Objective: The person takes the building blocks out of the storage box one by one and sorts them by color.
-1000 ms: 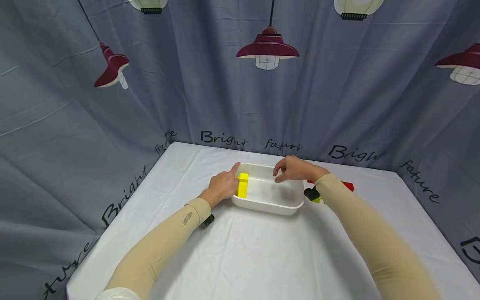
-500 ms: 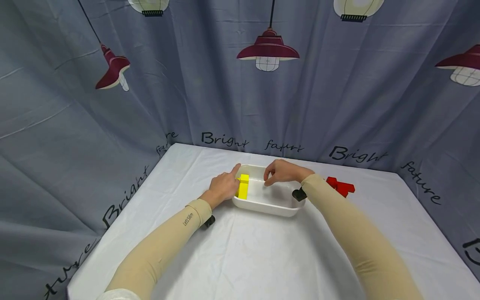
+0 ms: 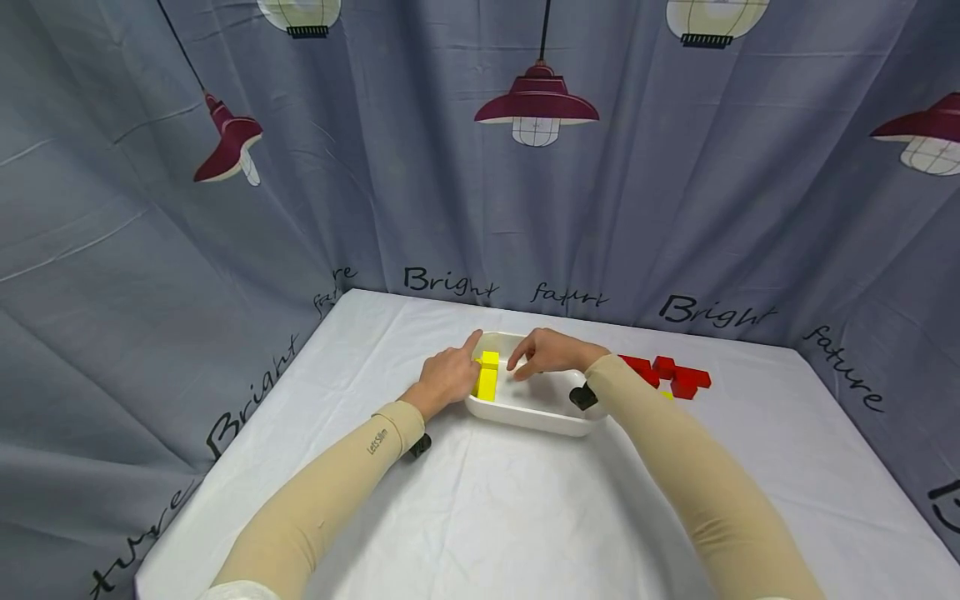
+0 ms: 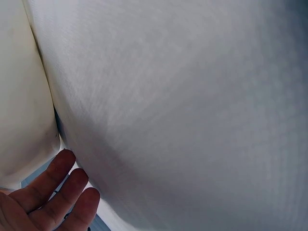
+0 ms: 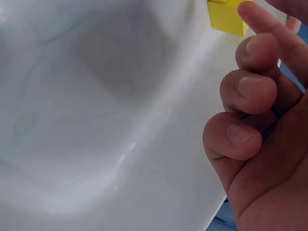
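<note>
A white rectangular tray (image 3: 528,419) stands on the table, with yellow blocks (image 3: 487,383) along the inside of its left end. My left hand (image 3: 444,372) grips the tray's left rim, its index finger reaching along the edge. Three fingers (image 4: 72,192) of that hand show beside the tray's outer wall in the left wrist view. Over the tray hovers my right hand (image 3: 553,350), thumb and index finger apart and nothing between them. In the right wrist view its index finger overlaps a yellow block (image 5: 228,19), while the other fingers curl in loosely.
Several red blocks (image 3: 684,381) lie on the table right of the tray, partly behind the right sleeve (image 3: 667,442). A bit of yellow (image 3: 666,395) shows among them. A grey printed curtain (image 3: 442,192) hangs behind the white tablecloth (image 3: 465,517).
My right hand has moved left across the tray, closer to the yellow blocks, and its thumb and index finger have parted. More red blocks show beside the sleeve. My left hand keeps its place.
</note>
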`<move>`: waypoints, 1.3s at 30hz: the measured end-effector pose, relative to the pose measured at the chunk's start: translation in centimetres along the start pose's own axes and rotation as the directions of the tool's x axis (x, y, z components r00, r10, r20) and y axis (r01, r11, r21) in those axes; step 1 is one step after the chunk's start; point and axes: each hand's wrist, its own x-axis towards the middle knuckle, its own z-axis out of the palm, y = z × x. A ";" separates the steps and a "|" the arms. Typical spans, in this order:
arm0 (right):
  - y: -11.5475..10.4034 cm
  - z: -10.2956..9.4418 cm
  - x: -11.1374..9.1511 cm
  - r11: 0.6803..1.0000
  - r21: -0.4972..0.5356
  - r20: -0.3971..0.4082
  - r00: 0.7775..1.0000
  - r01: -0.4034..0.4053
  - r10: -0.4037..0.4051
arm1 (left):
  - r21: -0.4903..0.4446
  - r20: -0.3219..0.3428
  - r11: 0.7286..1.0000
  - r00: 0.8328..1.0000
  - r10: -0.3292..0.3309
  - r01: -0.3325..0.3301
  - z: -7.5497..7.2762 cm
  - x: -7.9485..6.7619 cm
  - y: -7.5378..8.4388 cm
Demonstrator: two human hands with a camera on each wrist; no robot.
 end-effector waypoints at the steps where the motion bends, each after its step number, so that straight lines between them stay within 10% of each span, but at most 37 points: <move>1: 0.0 0.2 0.1 1.000 0.005 0.004 1.000 0.004 -0.004 | 0.001 0.000 1.000 1.000 0.001 -0.001 0.0 0.0 0.0; 39: 0.1 1.1 0.1 0.998 -0.062 0.079 0.996 -0.024 0.029 | -0.004 0.018 1.000 1.000 -0.021 0.021 0.0 0.1 0.2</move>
